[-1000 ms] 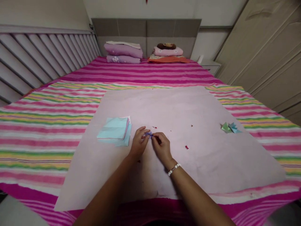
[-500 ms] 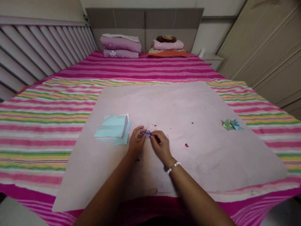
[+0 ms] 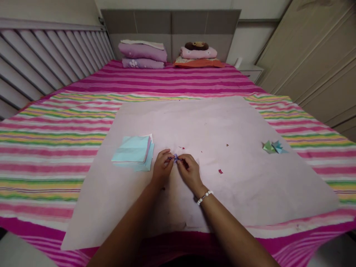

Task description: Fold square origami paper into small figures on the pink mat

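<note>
Pinching a small purple folded paper (image 3: 175, 158) between them, the left hand (image 3: 162, 167) and right hand (image 3: 189, 171) are working just above the pink sheet (image 3: 250, 185); both grips are closing tighter than a moment ago, hiding more purple, likely firming a crease; blue paper squares (image 3: 133, 151) are lying just left; red scraps (image 3: 220, 171) and two folded pieces (image 3: 274, 147) are lying rightward, obstructing nothing; pillows (image 3: 143, 53) are resting farthest.

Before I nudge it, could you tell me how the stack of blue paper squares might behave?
The stack of blue paper squares looks thin and loose, so probably light and floppy. Its sheets sit fanned, so a push would likely splay them.
</note>
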A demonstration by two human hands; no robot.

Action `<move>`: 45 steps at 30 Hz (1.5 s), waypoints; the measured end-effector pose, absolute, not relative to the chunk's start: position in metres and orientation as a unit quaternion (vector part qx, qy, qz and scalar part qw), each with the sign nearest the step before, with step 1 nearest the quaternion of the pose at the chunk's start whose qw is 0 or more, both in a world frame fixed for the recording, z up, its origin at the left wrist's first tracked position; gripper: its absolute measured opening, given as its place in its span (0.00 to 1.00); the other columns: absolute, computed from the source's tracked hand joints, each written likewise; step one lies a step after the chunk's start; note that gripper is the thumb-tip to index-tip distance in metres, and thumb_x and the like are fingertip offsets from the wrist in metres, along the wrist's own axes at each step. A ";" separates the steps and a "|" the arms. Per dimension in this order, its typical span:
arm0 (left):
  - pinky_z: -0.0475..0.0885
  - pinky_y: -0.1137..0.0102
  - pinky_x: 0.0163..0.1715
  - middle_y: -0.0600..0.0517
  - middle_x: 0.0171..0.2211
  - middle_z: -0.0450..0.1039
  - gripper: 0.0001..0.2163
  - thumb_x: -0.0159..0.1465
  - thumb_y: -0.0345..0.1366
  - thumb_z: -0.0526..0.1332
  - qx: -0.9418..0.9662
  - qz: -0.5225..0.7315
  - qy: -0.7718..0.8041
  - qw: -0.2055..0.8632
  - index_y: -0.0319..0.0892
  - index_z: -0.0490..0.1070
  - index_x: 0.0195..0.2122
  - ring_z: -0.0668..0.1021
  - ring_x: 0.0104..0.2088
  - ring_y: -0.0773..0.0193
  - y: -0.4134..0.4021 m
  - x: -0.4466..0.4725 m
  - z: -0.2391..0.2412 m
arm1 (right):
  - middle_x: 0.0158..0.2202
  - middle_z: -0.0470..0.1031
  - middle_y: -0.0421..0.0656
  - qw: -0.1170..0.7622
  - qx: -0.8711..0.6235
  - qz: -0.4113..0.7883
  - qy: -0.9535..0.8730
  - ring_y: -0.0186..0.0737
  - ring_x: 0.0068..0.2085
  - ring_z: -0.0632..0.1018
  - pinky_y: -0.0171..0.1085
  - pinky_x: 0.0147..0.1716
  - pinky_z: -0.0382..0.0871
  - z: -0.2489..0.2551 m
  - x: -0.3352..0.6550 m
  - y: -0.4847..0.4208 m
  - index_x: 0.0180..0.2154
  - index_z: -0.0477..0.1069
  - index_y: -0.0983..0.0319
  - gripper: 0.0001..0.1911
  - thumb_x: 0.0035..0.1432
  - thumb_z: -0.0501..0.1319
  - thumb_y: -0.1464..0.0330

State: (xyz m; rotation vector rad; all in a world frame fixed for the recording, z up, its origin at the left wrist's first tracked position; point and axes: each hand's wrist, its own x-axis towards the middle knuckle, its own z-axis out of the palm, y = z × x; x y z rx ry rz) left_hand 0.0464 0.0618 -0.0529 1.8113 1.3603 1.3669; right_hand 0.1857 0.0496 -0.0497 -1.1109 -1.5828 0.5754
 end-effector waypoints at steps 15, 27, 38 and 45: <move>0.76 0.66 0.40 0.47 0.45 0.68 0.04 0.62 0.30 0.56 0.664 0.504 0.504 0.228 0.42 0.69 0.36 0.74 0.46 0.61 0.061 0.047 -0.054 | 0.42 0.71 0.47 0.537 -0.457 0.210 -0.678 0.42 0.45 0.74 0.43 0.45 0.71 -0.053 0.184 0.050 0.40 0.74 0.58 0.10 0.60 0.56 0.72; 0.77 0.67 0.38 0.47 0.43 0.68 0.04 0.61 0.30 0.56 0.670 0.511 0.492 0.220 0.42 0.70 0.34 0.75 0.44 0.62 0.061 0.049 -0.054 | 0.45 0.68 0.48 0.517 -0.469 0.202 -0.687 0.44 0.48 0.73 0.42 0.44 0.72 -0.056 0.182 0.050 0.35 0.73 0.59 0.06 0.58 0.58 0.73; 0.76 0.65 0.40 0.46 0.43 0.68 0.06 0.59 0.26 0.57 0.696 0.510 0.461 0.207 0.42 0.69 0.35 0.75 0.45 0.60 0.059 0.049 -0.056 | 0.45 0.67 0.48 0.505 -0.482 0.185 -0.692 0.43 0.46 0.73 0.41 0.42 0.71 -0.056 0.180 0.050 0.33 0.68 0.59 0.05 0.56 0.57 0.75; 0.76 0.65 0.41 0.46 0.44 0.68 0.07 0.59 0.26 0.57 0.697 0.513 0.459 0.203 0.42 0.69 0.37 0.74 0.46 0.60 0.058 0.050 -0.057 | 0.45 0.64 0.47 0.497 -0.495 0.200 -0.684 0.40 0.41 0.73 0.37 0.35 0.70 -0.055 0.180 0.048 0.31 0.65 0.59 0.04 0.56 0.57 0.74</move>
